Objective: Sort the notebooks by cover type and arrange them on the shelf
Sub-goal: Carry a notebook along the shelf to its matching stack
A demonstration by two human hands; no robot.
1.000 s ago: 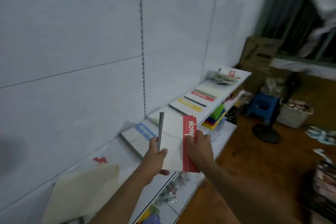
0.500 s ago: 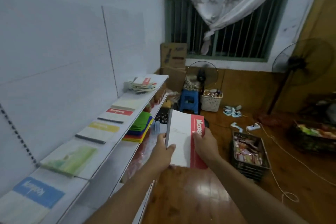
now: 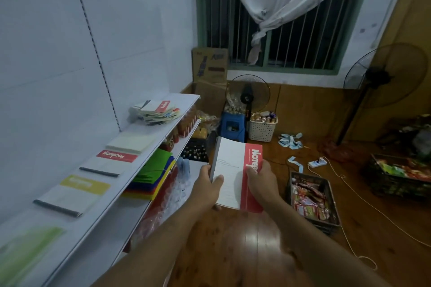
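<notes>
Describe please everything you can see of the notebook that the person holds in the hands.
The held notebook has a white cover with a red band along its right side, bearing white "Note..." lettering, and a grey spine on the left. It looks like paper or card, closed and tilted away from the camera. The left hand grips its spine edge, the right hand its red edge, above the wooden floor.

The lower part of the red-banded notebook is covered by the left hand and the right hand, and the last letters of its title are hidden under the right thumb. The small print beside the left thumb cannot be read. The fingers behind the cover are concealed, apart from one tip below its bottom edge. Left of the left fingers, the green notebook is blurred and cut off by the picture's edge. The loose pile beyond the fingertips is too small to sort out.
</notes>
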